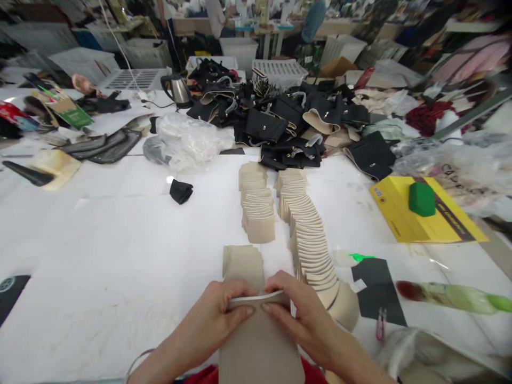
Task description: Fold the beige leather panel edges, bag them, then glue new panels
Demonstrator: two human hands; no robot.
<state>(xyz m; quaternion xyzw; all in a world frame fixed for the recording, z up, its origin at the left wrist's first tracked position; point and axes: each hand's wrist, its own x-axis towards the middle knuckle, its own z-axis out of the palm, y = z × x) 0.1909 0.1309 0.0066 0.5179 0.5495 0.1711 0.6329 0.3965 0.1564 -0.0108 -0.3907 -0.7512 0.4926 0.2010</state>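
Both my hands grip one beige leather piece (260, 346) at the near edge of the white table (112, 256). My left hand (218, 314) pinches its folded top edge from the left, fingers closed. My right hand (298, 314) pinches the same edge from the right, fingers closed. Just beyond my fingers lies a short stack of beige pieces (242, 261). Two long fanned rows of the same beige pieces (258, 205) (308, 234) run away from me up the table.
A heap of black bags (288, 122) fills the far middle. A yellow box (424, 213) with a green block (421, 199) lies to the right, near a green-handled brush (456, 296) and a black sheet (378, 290). A crumpled plastic bag (188, 140), a kettle (176, 89), a black scrap (181, 191).
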